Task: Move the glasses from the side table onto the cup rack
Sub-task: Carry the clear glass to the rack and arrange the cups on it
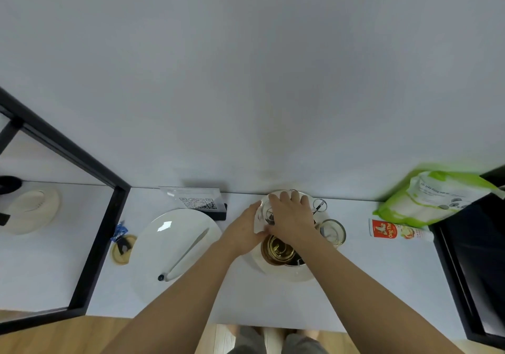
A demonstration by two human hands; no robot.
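Head view: both forearms reach forward over the white table (355, 285), hands meeting at the back edge by the wall. Right hand (291, 217) lies palm-down on top of a clear glass (266, 211), fingers curled over its far rim, so this grip is closed on the glass. Left hand (243, 233) comes in from the left side, thumb and fingers wrapped on the glass's near-left wall, also gripping it. The glass sits tilted over the cup rack (319, 206), whose wire ring pokes out just right of the grip. Below the grip is the rack's round white base (287, 274) with a gold-coloured centre. A second glass (332, 232) stands just right of the right wrist. Left of the grip: white plate (153, 244) with tongs (188, 252) on it, and a QR code stand (196, 203) behind. Far right of the grip: green tissue pack (431, 197) and a red-labelled tube (393, 229).
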